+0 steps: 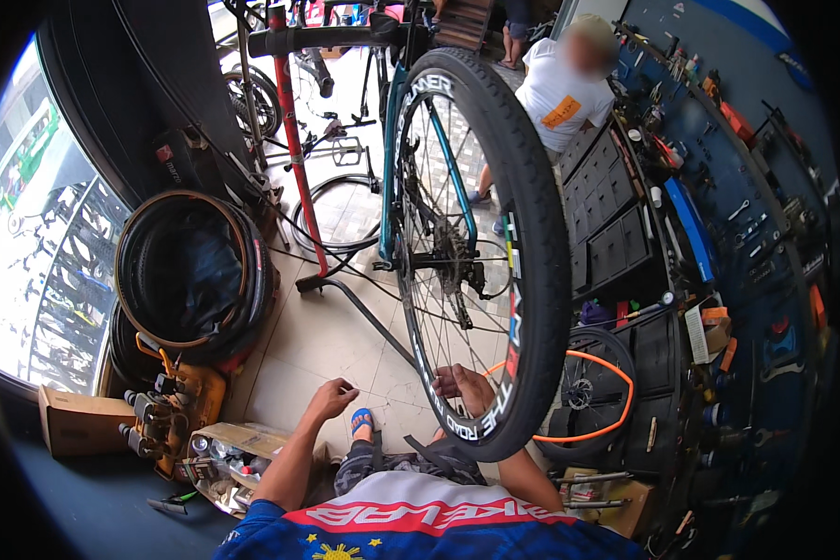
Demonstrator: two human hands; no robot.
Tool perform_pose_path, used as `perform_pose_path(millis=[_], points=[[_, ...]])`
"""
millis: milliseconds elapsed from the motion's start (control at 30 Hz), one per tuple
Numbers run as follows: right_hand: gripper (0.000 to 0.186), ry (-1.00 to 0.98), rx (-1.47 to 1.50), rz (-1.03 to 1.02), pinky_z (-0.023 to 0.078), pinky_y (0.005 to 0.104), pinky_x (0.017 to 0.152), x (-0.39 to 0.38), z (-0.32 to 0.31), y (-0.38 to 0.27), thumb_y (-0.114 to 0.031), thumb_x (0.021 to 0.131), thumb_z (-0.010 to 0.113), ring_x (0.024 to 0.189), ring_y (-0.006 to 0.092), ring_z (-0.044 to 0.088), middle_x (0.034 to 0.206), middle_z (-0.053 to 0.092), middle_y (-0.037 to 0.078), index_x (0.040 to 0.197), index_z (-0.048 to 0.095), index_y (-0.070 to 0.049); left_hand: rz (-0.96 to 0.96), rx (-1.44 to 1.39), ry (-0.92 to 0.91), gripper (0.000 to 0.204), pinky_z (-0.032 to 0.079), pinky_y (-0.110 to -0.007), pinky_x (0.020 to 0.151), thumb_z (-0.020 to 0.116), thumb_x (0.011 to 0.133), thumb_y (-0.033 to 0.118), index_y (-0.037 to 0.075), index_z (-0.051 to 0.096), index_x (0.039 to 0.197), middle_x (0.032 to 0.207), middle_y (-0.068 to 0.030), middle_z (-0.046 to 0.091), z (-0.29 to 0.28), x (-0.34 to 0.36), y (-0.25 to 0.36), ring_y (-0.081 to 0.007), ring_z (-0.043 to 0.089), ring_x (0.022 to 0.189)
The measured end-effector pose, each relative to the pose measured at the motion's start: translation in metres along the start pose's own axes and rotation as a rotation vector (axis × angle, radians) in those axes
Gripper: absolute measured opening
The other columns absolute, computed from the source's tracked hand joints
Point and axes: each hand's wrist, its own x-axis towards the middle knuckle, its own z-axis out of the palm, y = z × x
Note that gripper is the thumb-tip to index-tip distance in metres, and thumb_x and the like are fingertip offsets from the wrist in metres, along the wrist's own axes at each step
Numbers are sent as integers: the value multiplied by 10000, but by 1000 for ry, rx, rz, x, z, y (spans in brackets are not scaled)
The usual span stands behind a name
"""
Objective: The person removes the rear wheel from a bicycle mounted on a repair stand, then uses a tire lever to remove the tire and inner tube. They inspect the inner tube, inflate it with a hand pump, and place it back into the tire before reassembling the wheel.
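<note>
A bicycle wheel (541,252) with a black tyre and a white-lettered dark rim stands upright before me, mounted in a teal frame (392,168). My right hand (476,392) shows through the spokes at the wheel's lower part. Its fingers are bent close to the inside of the rim; whatever is between them is too small to tell. Left of the wheel and apart from it, my left hand (331,399) has its fingers curled and their tips together. Anything in that pinch cannot be made out. Sprockets (453,257) and a derailleur (462,313) sit at the hub.
A red stand post (299,177) rises left of the frame. Stacked tyres (131,271), an orange-yellow machine (196,401) and a cardboard box (79,420) lie left. Another wheel (616,373), drawers (607,205) and a tool wall (756,224) are right. A person in white (555,93) is beyond.
</note>
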Motion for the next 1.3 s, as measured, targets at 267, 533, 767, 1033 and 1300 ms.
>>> perform_pose_path(millis=[267, 533, 767, 1033, 1300], points=[[467, -364, -13, -114, 526, 293, 873, 4, -44, 12, -367, 1088, 566, 1070, 157, 671, 1129, 687, 60, 1384, 567, -5, -168, -18, 19, 459, 576, -418, 876, 728, 899, 444, 17, 765, 1064, 996, -200, 766, 80, 1, -43, -320, 736, 950], [371, -139, -146, -4, 539, 275, 815, -45, -195, -4, -229, 1037, 649, 966, 130, 682, 1076, 729, 73, 1317, 625, 13, -257, 83, -78, 537, 563, -425, 898, 737, 895, 475, 42, 707, 1212, 1065, -195, 756, 254, -49, 2, -291, 727, 974], [320, -84, -88, 55, 548, 287, 809, -38, -289, -5, -164, 1026, 637, 966, 136, 693, 1084, 733, 82, 1302, 632, -1, -376, -18, -105, 537, 579, -375, 677, 743, 881, 515, 11, 768, 1065, 865, -161, 755, 273, -50, 61, -223, 727, 745], [422, -259, -466, -1, 555, 333, 877, 51, -319, -55, -322, 996, 688, 933, 185, 699, 1068, 742, 100, 1295, 656, -27, -338, -115, 25, 504, 585, -389, 778, 739, 863, 461, 0, 767, 1065, 943, -181, 769, 302, 36, 117, -277, 741, 873], [534, -484, -888, -112, 550, 397, 902, 235, -371, -117, -453, 966, 677, 1021, 299, 715, 1101, 744, 150, 1331, 643, -66, -549, -342, 142, 463, 561, -393, 865, 795, 828, 450, 38, 797, 1037, 1020, -186, 773, 310, 154, 154, -291, 738, 977]])
